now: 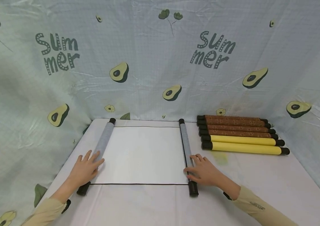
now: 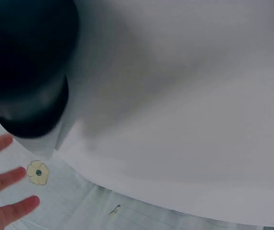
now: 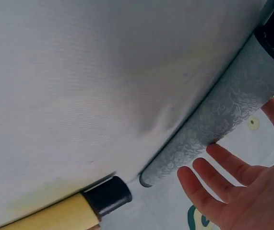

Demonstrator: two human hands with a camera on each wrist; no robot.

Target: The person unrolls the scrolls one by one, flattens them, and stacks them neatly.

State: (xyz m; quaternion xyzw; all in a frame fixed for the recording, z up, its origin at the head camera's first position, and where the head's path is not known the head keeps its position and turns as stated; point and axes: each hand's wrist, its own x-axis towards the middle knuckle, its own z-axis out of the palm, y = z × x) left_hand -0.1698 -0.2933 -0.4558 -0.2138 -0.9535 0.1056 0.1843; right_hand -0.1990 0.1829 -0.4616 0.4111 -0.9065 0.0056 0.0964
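Note:
A scroll with a white sheet [image 1: 145, 157] lies partly unrolled on the table. Grey patterned rolls with black end caps form its two sides. My left hand [image 1: 84, 169] rests on the left roll [image 1: 106, 136], fingers spread; in the left wrist view a dark end cap [image 2: 29, 52] hides much of that roll. Over the near part of the right roll [image 1: 186, 141] lies my right hand [image 1: 205, 171]. The right wrist view shows its fingers [image 3: 232, 165] loosely extended beside the grey patterned roll [image 3: 213, 120], a fingertip against it.
At the back right, several rolled scrolls lie side by side: brown patterned ones [image 1: 237, 127] behind and two yellow ones [image 1: 246, 148] in front. A pale cloth printed with avocados and lettering [image 1: 213, 51] hangs behind the table [image 1: 137, 207].

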